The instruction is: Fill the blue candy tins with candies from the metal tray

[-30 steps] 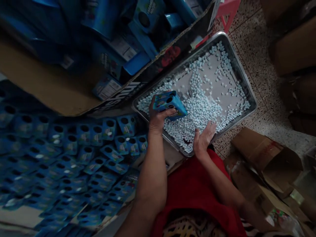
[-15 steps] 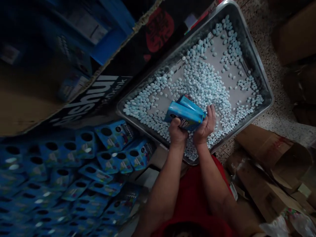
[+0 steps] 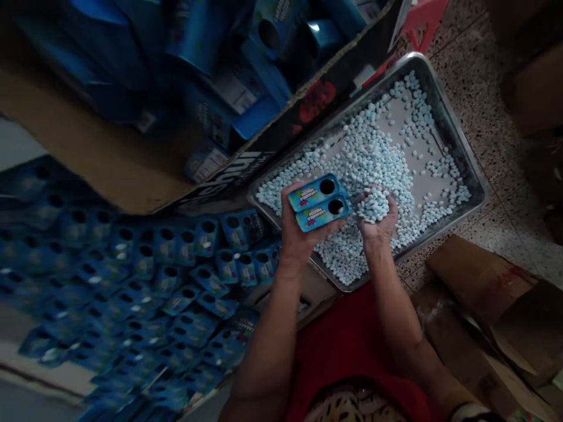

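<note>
Two small blue boxes (image 3: 314, 206) sit side by side in my left hand (image 3: 295, 239), their dark round holes facing up; its fingers wrap round them. Cupped palm up, my right hand (image 3: 382, 228) holds a heap of pale blue candies (image 3: 373, 205) just right of the boxes. Both hands are over the near part of a metal tray (image 3: 457, 126), where many loose candies of the same kind (image 3: 373, 146) lie spread.
Rows of blue boxes with round holes (image 3: 167, 278) fill the lower left. A large cardboard carton (image 3: 145, 187) at the upper left holds more blue boxes. Brown cardboard (image 3: 479, 275) lies at the right, beside the speckled floor (image 3: 466, 76).
The boxes have turned so that their holes face up, and are now in my left hand alone. My right hand has left them and holds candies. The view has shifted.
</note>
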{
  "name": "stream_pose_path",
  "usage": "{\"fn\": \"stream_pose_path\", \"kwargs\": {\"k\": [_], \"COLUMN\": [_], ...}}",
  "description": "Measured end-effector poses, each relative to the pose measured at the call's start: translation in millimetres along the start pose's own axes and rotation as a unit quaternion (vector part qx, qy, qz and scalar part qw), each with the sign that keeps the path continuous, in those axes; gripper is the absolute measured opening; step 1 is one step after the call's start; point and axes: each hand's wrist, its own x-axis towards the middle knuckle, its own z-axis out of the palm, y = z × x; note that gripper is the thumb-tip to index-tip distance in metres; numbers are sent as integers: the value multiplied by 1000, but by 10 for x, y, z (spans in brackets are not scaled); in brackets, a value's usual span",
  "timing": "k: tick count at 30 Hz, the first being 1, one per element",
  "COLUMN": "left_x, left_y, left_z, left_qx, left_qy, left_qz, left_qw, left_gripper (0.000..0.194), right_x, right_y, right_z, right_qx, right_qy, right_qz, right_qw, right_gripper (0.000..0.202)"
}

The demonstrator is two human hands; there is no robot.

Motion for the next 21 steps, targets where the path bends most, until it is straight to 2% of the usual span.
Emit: {"fn": "stream_pose_path", "kwargs": {"k": [3, 6, 10, 13, 17, 21], "left_x": [86, 92, 46, 56, 111, 145], "left_y": [-118, -176, -43, 97, 201, 208], "left_z": [-76, -17, 26, -4, -57, -101], "left_qx": [81, 129, 191, 205, 234, 265], "left_qy": [26, 44, 44, 5, -75, -89], "left_qz": [23, 30, 18, 15, -13, -14], "left_qw": [996, 990, 980, 979, 969, 960], "left_gripper": [91, 86, 79, 76, 74, 77], "right_x": [-136, -350, -546, -542, -358, -118], "right_y": [-201, -319, -371, -401, -495, -582], "right_z": [76, 241, 484, 574, 639, 657], "right_qx": [25, -36, -117, -159, -199, -227], "right_qy": [34, 8, -57, -91, -170, -263], "right_qz": [-45, -71, -189, -258, -248, -206], "right_qw": [998, 997, 973, 949, 933, 915], "right_gripper": [36, 39, 29, 24, 24, 29]}}
